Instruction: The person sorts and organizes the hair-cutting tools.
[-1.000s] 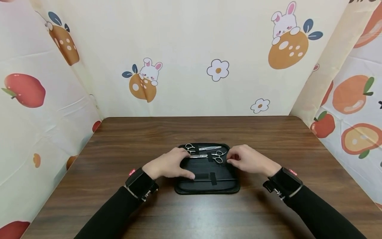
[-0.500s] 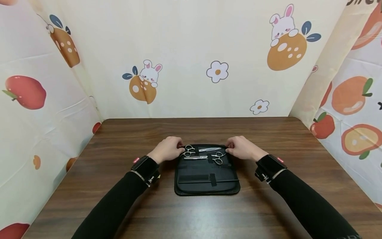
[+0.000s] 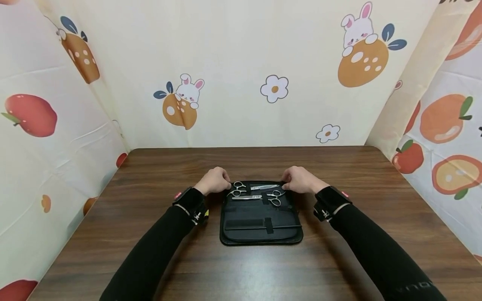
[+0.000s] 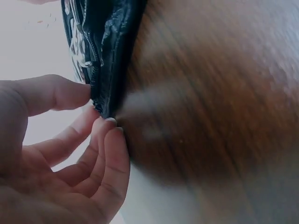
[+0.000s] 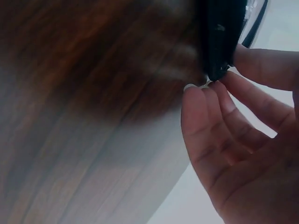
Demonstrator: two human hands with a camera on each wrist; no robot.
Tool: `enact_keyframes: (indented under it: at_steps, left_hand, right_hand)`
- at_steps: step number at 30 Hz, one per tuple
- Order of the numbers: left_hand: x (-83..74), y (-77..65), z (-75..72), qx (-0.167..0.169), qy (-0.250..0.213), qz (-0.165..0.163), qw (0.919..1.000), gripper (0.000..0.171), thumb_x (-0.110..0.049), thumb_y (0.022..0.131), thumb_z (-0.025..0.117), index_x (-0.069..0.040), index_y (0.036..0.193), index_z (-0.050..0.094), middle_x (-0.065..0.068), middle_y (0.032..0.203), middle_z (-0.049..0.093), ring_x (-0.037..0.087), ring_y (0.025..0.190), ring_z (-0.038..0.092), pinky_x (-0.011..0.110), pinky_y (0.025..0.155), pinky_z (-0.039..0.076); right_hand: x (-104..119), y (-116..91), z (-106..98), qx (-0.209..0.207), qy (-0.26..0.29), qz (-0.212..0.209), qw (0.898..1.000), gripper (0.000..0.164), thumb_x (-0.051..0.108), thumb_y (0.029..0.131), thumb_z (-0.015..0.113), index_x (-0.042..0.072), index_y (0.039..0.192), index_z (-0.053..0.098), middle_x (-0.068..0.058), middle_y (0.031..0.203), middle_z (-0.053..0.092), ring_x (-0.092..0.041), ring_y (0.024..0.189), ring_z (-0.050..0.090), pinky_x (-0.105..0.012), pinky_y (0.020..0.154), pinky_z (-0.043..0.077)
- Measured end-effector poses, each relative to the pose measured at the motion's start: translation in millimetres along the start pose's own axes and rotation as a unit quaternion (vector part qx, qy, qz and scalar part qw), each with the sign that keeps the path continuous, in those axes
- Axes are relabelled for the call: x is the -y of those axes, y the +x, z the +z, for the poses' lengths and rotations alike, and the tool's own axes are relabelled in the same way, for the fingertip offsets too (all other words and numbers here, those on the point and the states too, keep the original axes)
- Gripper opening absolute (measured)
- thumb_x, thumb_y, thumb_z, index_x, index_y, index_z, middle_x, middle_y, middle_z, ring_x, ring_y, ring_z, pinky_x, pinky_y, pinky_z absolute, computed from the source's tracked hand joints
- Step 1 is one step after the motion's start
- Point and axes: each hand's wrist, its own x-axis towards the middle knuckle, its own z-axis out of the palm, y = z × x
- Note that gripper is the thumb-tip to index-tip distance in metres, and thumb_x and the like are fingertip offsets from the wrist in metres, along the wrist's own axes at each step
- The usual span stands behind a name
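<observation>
An opened black zippered scissors case (image 3: 244, 235) lies flat near the middle of the table. Two silver pairs of scissors sit in its upper half: the farther pair (image 3: 263, 187) has its finger rings at the left, the nearer pair (image 3: 246, 197) at the right, each under a dark strap. My left hand (image 3: 214, 180) pinches the far left corner; the left wrist view has its thumb (image 4: 56, 94) on the inner side and the other fingers at the outer edge. At the far right corner, my right hand (image 3: 301, 179) pinches the edge between thumb (image 5: 266, 67) and fingers.
The case's near half has a flat pocket (image 3: 244, 224) and a short strap (image 3: 269, 225). Brown wooden table (image 3: 169, 167) surrounds it. A cream curtain (image 3: 233, 125) printed with rabbits and flowers rises behind the far edge, with fruit-printed cloth at both sides.
My left hand has gone from the case's left side to its far left corner and now grips it. My right hand has shifted up and inward to the far right corner. The case stays put.
</observation>
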Motion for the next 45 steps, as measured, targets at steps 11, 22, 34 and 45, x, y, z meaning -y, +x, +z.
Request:
enact_keyframes:
  at_steps: [11, 22, 34, 45]
  left_hand:
    - [0.1, 1.6, -7.1, 0.059, -0.101, -0.053, 0.9918, 0.023, -0.009, 0.079, 0.075, 0.0, 0.099, 0.066, 0.009, 0.098, 0.062, 0.02, 0.072, 0.06, 0.029, 0.065, 0.049]
    - [-6.1, -0.9, -19.2, 0.075, -0.122, -0.015, 0.9896, 0.02, -0.007, 0.08, 0.074, -0.002, 0.095, 0.062, 0.01, 0.095, 0.059, 0.023, 0.07, 0.06, 0.035, 0.069, 0.052]
    - [-19.5, -2.0, -35.3, -0.021, -0.143, 0.039, 0.9887, 0.014, -0.005, 0.082, 0.07, -0.004, 0.093, 0.061, 0.008, 0.089, 0.057, 0.023, 0.081, 0.053, 0.034, 0.071, 0.044]
    - [-14.1, -5.3, -34.7, -0.074, -0.152, 0.092, 0.9812, 0.012, -0.005, 0.083, 0.069, -0.007, 0.091, 0.06, 0.007, 0.09, 0.057, 0.022, 0.083, 0.053, 0.033, 0.072, 0.043]
  right_hand:
    - [-2, 8, -8, 0.072, 0.118, 0.073, 0.988, 0.021, 0.011, 0.084, 0.071, -0.001, 0.098, 0.06, -0.011, 0.089, 0.059, -0.021, 0.074, 0.059, -0.033, 0.065, 0.054]
    - [2, -1, -24, 0.092, 0.191, 0.07, 0.975, 0.021, 0.004, 0.084, 0.069, -0.002, 0.102, 0.061, -0.014, 0.094, 0.058, -0.022, 0.073, 0.063, -0.036, 0.066, 0.056]
    - [12, -3, -43, -0.048, 0.1, 0.026, 0.993, 0.014, 0.01, 0.083, 0.07, 0.006, 0.095, 0.064, -0.008, 0.086, 0.06, -0.024, 0.077, 0.057, -0.033, 0.065, 0.048]
    - [20, -14, -29, -0.174, 0.025, -0.045, 0.983, 0.009, 0.006, 0.084, 0.069, 0.007, 0.091, 0.064, -0.007, 0.087, 0.054, -0.022, 0.079, 0.049, -0.035, 0.071, 0.041]
